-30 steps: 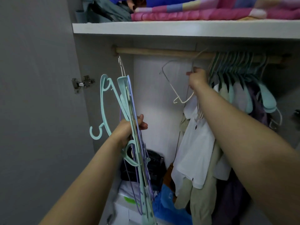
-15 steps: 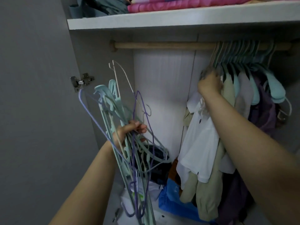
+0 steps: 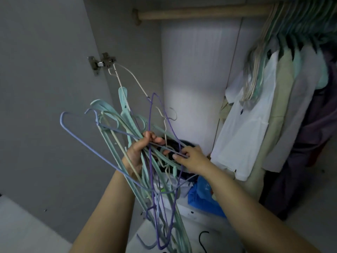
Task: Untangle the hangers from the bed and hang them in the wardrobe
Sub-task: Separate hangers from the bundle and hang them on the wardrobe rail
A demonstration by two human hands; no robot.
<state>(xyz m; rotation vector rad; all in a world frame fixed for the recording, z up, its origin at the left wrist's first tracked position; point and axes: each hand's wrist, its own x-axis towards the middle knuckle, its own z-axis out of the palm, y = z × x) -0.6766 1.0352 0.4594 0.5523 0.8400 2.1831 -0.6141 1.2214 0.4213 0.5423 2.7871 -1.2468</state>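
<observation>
My left hand (image 3: 140,152) grips a tangled bundle of hangers (image 3: 116,128) in mint, purple, blue and white, held in front of the open wardrobe. My right hand (image 3: 189,157) is at the bundle's right side, with its fingers pinching a purple hanger wire (image 3: 169,150) in the tangle. The wooden rail (image 3: 200,14) runs across the top. At its right end hang several mint and white hangers (image 3: 259,73), crowded together with clothes.
A white shirt (image 3: 244,134), a beige garment and purple clothes hang at the right. The grey wardrobe door (image 3: 45,88) with a metal hinge (image 3: 101,63) stands open on the left. A blue bag (image 3: 202,198) and dark items lie on the wardrobe floor.
My right hand has left the hangers on the rail and come down to the bundle, where it now pinches a purple wire. The view has tilted downward.
</observation>
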